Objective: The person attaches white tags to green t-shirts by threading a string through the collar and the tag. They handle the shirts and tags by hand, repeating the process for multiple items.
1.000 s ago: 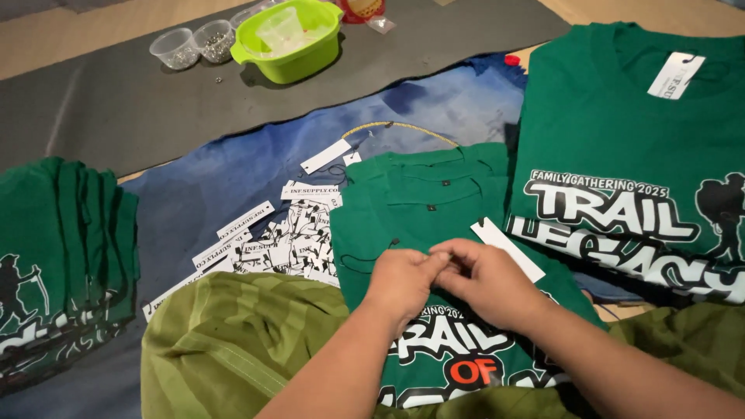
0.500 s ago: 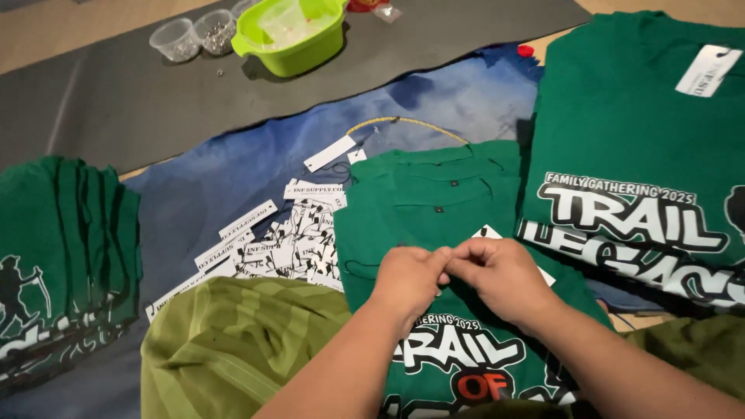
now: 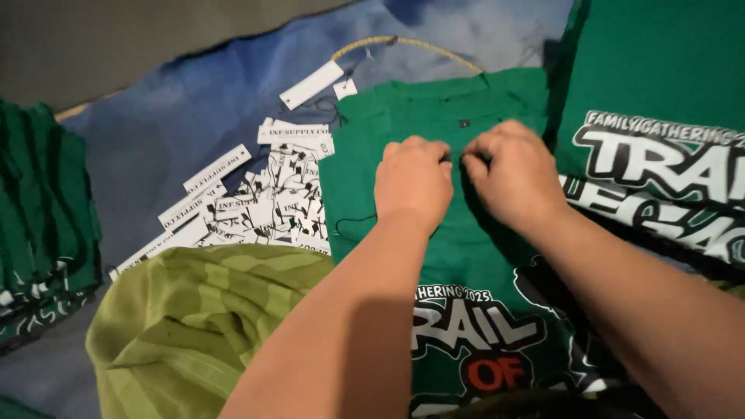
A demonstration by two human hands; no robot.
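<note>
**Green T-shirt laid flat, gripped at the upper chest**

The green T-shirt [image 3: 466,256] lies flat, front side up, on a blue cloth, its collar at the far end. White, black and red printed lettering covers the near part of the chest; the lower end runs out of view. A small dark label shows just under the collar. Fabric is pinched into small folds below that label. A thin dark thread loops along its left edge.

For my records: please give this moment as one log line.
hands: left, right pinching green shirt | tag pile at left
</note>
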